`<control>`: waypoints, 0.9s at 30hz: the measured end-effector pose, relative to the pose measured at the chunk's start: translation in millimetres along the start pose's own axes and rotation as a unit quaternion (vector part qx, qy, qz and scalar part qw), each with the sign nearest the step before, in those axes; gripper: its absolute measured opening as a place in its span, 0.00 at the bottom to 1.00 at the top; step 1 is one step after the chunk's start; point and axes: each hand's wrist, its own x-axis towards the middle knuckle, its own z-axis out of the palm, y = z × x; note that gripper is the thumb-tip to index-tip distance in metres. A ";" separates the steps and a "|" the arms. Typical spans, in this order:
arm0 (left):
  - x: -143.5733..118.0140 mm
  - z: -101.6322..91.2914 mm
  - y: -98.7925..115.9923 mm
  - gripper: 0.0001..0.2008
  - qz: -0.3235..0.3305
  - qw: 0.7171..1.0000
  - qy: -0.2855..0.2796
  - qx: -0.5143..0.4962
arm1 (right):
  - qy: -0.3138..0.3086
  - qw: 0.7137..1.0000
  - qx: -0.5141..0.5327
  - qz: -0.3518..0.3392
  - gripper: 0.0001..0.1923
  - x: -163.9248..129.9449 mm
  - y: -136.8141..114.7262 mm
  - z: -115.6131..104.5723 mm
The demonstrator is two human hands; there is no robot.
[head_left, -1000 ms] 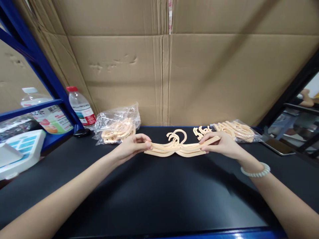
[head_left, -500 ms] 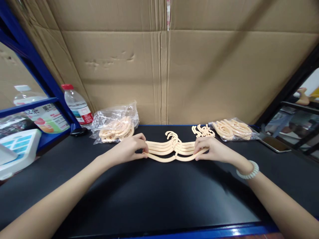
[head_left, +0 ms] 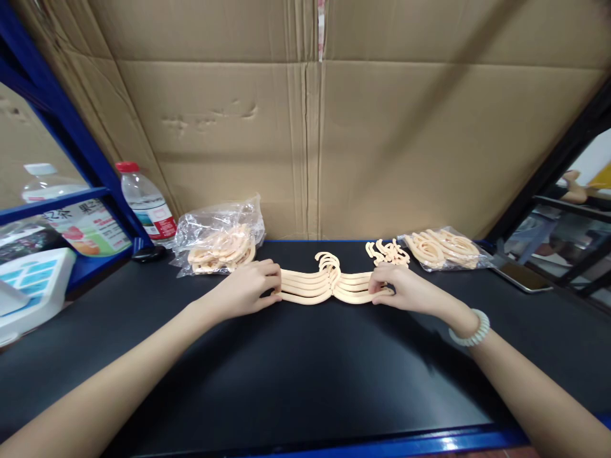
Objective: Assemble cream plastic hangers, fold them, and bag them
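Note:
Several cream-coloured clothes hangers [head_left: 305, 299] lie nested in a row on the black tabletop [head_left: 305, 375], their hooks bunched together at the far middle. The nearest hanger lies close against the others. My left hand [head_left: 255, 286] pinches its left end with thumb and fingers. At its right end, my right hand [head_left: 396, 287] is closed the same way, a pale beaded bracelet [head_left: 472, 329] on the wrist. The fingers cover both ends of the row.
Loose cream hook pieces [head_left: 389, 252] lie behind my right hand, beside a clear bag of hanger parts [head_left: 443, 248]. A phone [head_left: 522, 277] rests at the right. Another plastic bag of parts [head_left: 219, 245] and a red-capped bottle [head_left: 147, 203] stand at the left. Cardboard [head_left: 405, 127] walls the back.
The nearest hanger has moved away from me, closing the gap to the rest of the row. Both hands stayed on its ends.

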 end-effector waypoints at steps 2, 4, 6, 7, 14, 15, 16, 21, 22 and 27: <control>-0.8 -3.1 2.0 0.08 0.001 1.000 -0.005 0.018 | 0.003 1.000 -0.025 -0.006 0.02 -0.7 -0.6 -2.0; -0.9 -6.5 8.8 0.05 -0.001 0.999 -0.001 0.036 | 0.012 0.999 -0.050 -0.011 0.04 -1.2 -5.8 -3.2; 0.3 -5.9 22.7 0.07 -0.005 0.999 0.023 0.042 | 0.035 0.997 -0.067 -0.005 0.08 -1.0 -16.4 1.0; 1.4 -3.0 32.0 0.10 -0.013 0.998 0.045 0.035 | 0.053 0.996 -0.077 0.005 0.13 -0.5 -23.3 6.2; 8.5 42.0 84.4 0.36 -0.118 0.991 0.033 -0.053 | 0.085 0.976 -0.183 0.079 0.37 5.6 -53.4 71.2; 8.8 45.3 84.8 0.37 -0.134 0.989 0.008 -0.060 | 0.076 0.976 -0.190 0.078 0.36 7.3 -52.2 75.9; 9.4 47.2 83.6 0.38 -0.146 0.987 -0.013 -0.065 | 0.070 0.975 -0.196 0.076 0.34 9.4 -50.0 78.6; 24.2 47.7 65.4 0.41 -0.180 0.981 -0.052 -0.056 | 0.051 0.975 -0.206 0.068 0.32 32.0 -30.4 72.2; 29.7 47.9 61.0 0.42 -0.184 0.980 -0.060 -0.054 | 0.043 0.975 -0.207 0.068 0.33 38.4 -25.8 69.5; 55.0 51.7 43.2 0.41 -0.215 0.974 -0.063 -0.046 | 0.030 0.975 -0.210 0.060 0.32 65.4 -7.3 58.6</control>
